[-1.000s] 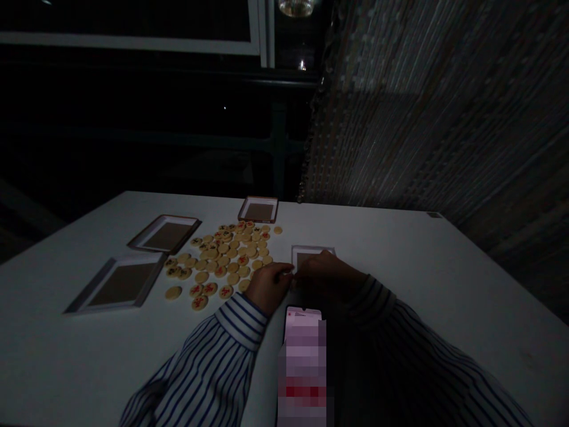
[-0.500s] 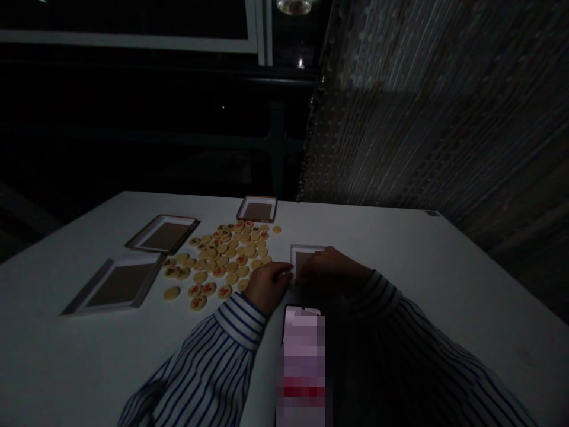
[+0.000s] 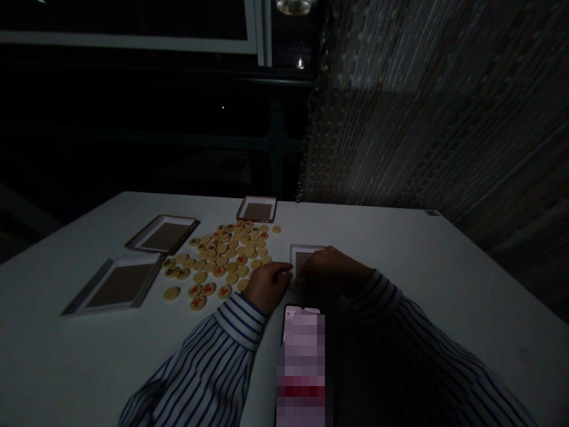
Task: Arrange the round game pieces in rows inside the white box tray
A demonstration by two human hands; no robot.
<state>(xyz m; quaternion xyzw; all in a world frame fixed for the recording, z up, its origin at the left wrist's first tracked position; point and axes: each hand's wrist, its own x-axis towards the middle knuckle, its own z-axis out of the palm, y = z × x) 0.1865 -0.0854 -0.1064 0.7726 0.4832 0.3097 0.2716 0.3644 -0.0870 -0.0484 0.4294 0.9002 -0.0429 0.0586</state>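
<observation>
At the left of the frame, a large shallow tray (image 3: pixel 122 283) with a brown floor and pale walls is found lying on the white table (image 3: pixel 427 284). Just above it, near its upper right corner, a second tray (image 3: pixel 164 236) with a darker rim is noted. In the lower left, a blue-and-white striped sleeve (image 3: pixel 191 367) is seen.

Left of centre, round wooden pieces (image 3: pixel 222 248) are spread in a loose heap, some overlapping; red or dark characters are shown on several, while others present plain faces. At the heap's upper edge, a small tray (image 3: pixel 258 211) is placed near the table's far side.

The left hand (image 3: pixel 268 287) is positioned at the heap's lower right edge, beside an open box (image 3: pixel 300 260) near the centre. Its fingers are curled toward the box's left side; whether anything is pinched cannot be told. One piece is seen in the box's near left corner, partly in shadow.

Below the box, a phone (image 3: pixel 301 344) is laid with its screen lit and blurred. The right hand (image 3: pixel 336 268) is held over the box, by which much of it is covered; its fingers are hidden in shadow, and their state cannot be determined. At the upper right, a strand curtain (image 3: pixel 409 118) is hung.
</observation>
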